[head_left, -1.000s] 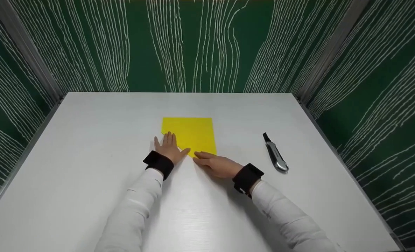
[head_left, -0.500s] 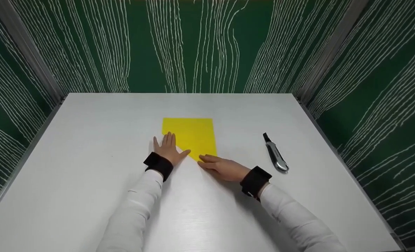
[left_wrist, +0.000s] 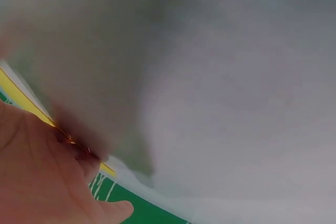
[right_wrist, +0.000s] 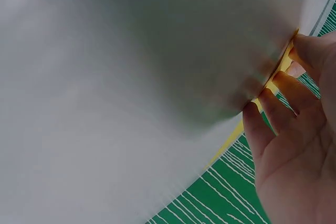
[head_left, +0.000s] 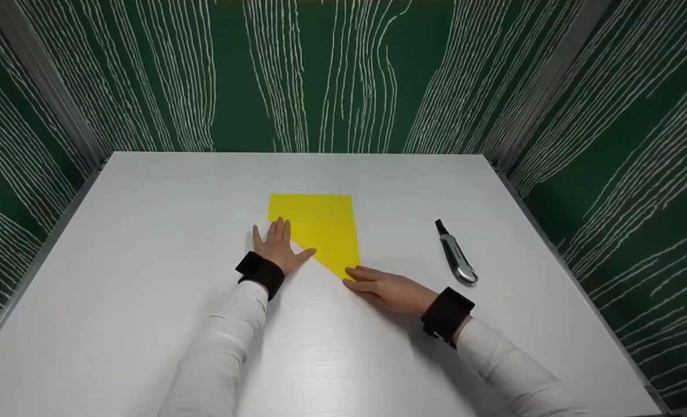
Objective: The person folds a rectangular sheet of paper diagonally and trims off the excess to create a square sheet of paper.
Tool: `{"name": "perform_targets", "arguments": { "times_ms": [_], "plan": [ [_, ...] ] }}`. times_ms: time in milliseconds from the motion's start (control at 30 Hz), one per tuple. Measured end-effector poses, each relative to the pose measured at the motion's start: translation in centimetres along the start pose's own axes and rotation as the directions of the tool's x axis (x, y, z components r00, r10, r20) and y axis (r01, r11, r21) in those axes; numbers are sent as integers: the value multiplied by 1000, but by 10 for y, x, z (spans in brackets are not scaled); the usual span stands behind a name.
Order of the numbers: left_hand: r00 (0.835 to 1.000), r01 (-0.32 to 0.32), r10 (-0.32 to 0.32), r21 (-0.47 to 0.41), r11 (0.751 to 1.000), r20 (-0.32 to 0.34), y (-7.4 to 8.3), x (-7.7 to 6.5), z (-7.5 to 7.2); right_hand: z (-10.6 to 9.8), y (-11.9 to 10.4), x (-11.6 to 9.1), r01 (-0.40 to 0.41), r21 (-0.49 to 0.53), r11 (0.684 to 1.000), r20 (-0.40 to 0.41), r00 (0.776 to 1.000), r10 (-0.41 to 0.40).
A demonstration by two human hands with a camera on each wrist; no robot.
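A sheet of yellow paper [head_left: 314, 214] lies on the white table, its near-left side a slanting edge running down to a near-right corner. My left hand [head_left: 278, 249] rests over the left part of this slanting edge, fingers and thumb spread and straight. At the near-right corner, my right hand [head_left: 387, 286] touches the paper with extended fingers, hiding its tip. In the left wrist view a thin strip of yellow paper [left_wrist: 23, 99] shows beyond the left hand [left_wrist: 47, 171]. The right wrist view has the right hand [right_wrist: 294, 135] with fingertips along the paper's edge [right_wrist: 227, 145].
A grey and black utility knife [head_left: 458, 255] lies on the table [head_left: 146, 231] to the right of the paper. Green walls [head_left: 227, 75] with white wavy lines stand behind the table and at both sides.
My right hand has slid toward the lower right along the paper's slanting edge, uncovering more of that edge. The left hand has stayed nearly still. The knife has not moved.
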State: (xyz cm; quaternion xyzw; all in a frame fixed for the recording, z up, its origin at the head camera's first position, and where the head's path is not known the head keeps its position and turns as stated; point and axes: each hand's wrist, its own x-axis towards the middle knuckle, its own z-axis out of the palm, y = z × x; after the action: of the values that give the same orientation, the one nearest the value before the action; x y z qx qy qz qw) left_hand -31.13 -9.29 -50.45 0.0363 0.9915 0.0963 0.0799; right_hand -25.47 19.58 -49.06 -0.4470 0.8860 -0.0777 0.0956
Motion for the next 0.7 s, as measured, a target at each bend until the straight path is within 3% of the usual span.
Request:
{"name": "perform_targets", "arguments": {
  "times_ms": [467,700],
  "plan": [
    [1000,-15,15,-5,1000,-7,-4,4,6,0,3,-17,30,-17,999,-11,999,-31],
    [1000,-26,26,-7,1000,9,-4,0,3,-3,2,-22,6,31,999,-16,1000,-6]
  ]
}}
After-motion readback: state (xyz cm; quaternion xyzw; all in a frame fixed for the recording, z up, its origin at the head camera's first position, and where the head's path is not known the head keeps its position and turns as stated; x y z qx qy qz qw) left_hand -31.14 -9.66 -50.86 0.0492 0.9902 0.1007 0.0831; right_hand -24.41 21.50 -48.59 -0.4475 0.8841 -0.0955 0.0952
